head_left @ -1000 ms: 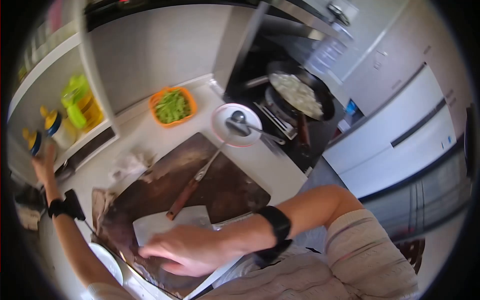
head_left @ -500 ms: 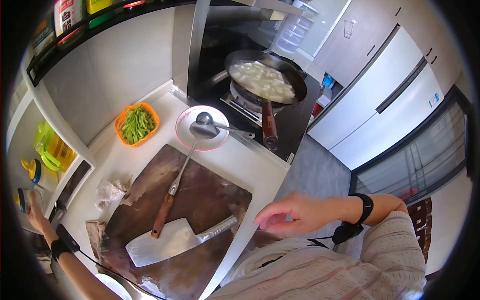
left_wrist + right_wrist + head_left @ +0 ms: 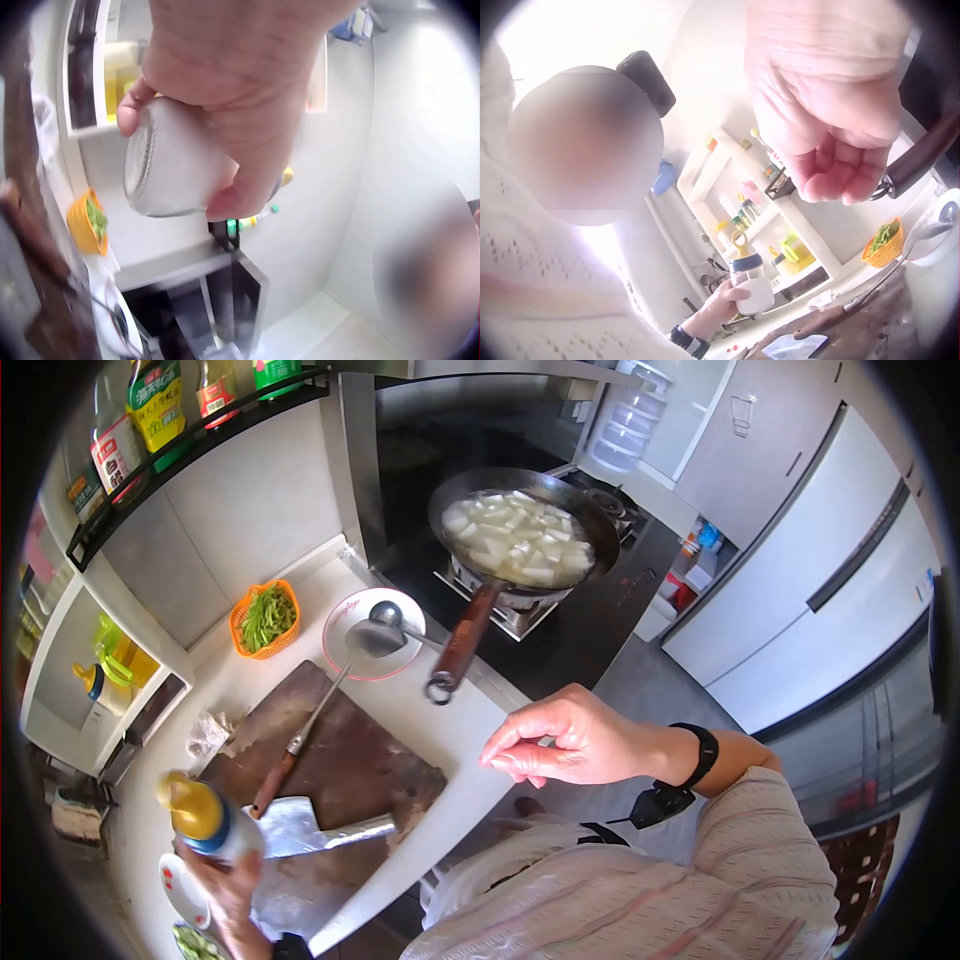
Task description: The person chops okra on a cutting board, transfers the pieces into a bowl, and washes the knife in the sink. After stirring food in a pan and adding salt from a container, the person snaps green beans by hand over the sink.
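Observation:
My left hand (image 3: 230, 885) grips a jar (image 3: 243, 840) with a yellow lid and blue collar, beside the cutting board's lower left. From the left wrist view, fingers and thumb of the left hand (image 3: 232, 90) wrap the clear jar (image 3: 176, 161); in the right wrist view white contents show in the jar (image 3: 754, 289). My right hand (image 3: 585, 738) hangs in the air right of the counter edge, fingers loosely curled and empty, as the right hand (image 3: 829, 120) also shows up close. A cleaver (image 3: 292, 828) and a long-handled ladle (image 3: 275, 785) lie on the board (image 3: 350, 735).
White pieces in liquid fill a wok (image 3: 520, 540) on the stove, its handle (image 3: 465, 640) pointing toward me. A plate (image 3: 340, 622) holding spoon heads and an orange basket (image 3: 265, 620) of greens stand behind the board. Bowls are at lower left; a shelf (image 3: 70, 670) stands left.
My left hand has brought the jar from the shelf toward the board. My right hand moved away from above the cleaver to the right. The head view has shifted.

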`<state>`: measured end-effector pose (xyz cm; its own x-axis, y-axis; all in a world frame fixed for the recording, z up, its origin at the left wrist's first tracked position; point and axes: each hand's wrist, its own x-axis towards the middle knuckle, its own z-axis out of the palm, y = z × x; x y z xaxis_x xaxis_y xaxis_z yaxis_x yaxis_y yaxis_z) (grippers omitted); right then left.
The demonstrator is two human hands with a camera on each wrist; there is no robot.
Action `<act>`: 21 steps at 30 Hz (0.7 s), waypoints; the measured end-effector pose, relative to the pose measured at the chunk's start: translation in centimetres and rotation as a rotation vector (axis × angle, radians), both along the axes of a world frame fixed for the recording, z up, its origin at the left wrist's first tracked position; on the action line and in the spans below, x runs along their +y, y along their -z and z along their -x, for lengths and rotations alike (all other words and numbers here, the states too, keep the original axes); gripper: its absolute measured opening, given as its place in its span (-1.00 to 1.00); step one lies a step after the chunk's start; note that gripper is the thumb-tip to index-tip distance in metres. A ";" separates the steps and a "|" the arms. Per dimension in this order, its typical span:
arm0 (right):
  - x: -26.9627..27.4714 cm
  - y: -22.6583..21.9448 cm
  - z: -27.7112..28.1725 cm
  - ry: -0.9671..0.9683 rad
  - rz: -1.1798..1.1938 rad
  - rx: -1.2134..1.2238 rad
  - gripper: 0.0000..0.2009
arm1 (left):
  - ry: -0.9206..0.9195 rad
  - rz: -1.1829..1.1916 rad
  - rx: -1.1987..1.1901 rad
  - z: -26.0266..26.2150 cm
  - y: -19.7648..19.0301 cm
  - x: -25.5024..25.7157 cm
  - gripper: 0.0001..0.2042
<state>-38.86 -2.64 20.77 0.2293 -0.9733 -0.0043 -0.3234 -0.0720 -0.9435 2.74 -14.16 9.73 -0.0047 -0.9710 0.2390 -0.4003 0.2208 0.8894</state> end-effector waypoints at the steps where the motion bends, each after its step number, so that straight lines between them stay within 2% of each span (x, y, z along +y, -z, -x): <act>1: 0.3 0.1 1.5 -0.024 0.023 0.025 -0.86 | 0.149 -0.105 0.025 5.6 -4.0 2.9 -0.12; 2: 0.6 0.3 3.1 -0.043 0.030 0.013 -0.86 | 0.320 -0.260 0.067 9.5 -5.7 4.7 -0.15; 4: 1.2 0.9 5.8 -0.051 0.057 -0.022 -0.87 | 0.321 -0.219 0.184 15.0 -3.1 8.4 -0.21; 5: 1.4 1.4 7.1 -0.055 0.067 -0.007 -0.81 | 0.374 -0.350 0.192 17.2 -2.3 9.5 -0.24; 7: 1.8 2.4 9.6 -0.110 0.100 0.026 -0.76 | 0.426 -0.241 -0.008 22.8 -2.4 11.4 -0.27; 9: 2.1 2.9 11.7 -0.144 0.135 0.040 -0.63 | 0.460 -0.167 -0.125 27.1 -1.3 12.4 -0.27; 11: 2.6 2.2 13.8 -0.188 0.133 0.105 -0.63 | 0.531 -0.149 -0.204 30.7 -1.8 13.0 -0.28; 14: 2.9 1.7 16.6 -0.243 0.184 0.228 -0.64 | 0.575 -0.206 -0.191 33.8 -1.7 13.6 -0.30; 16: 3.2 2.3 17.9 -0.286 0.427 0.294 -0.75 | 0.614 -0.186 -0.219 35.4 -2.0 13.7 -0.31; 17: 3.5 2.4 18.3 -0.296 0.419 0.282 -0.75 | 0.624 -0.134 -0.247 36.1 -2.3 13.7 -0.31; 19: 4.1 2.1 18.9 -0.284 0.540 0.530 -0.82 | 0.627 -0.128 -0.262 37.1 -2.3 13.7 -0.32; 21: 4.2 2.1 19.6 -0.289 0.591 0.549 -0.81 | 0.653 -0.099 -0.275 37.9 -2.4 13.5 -0.33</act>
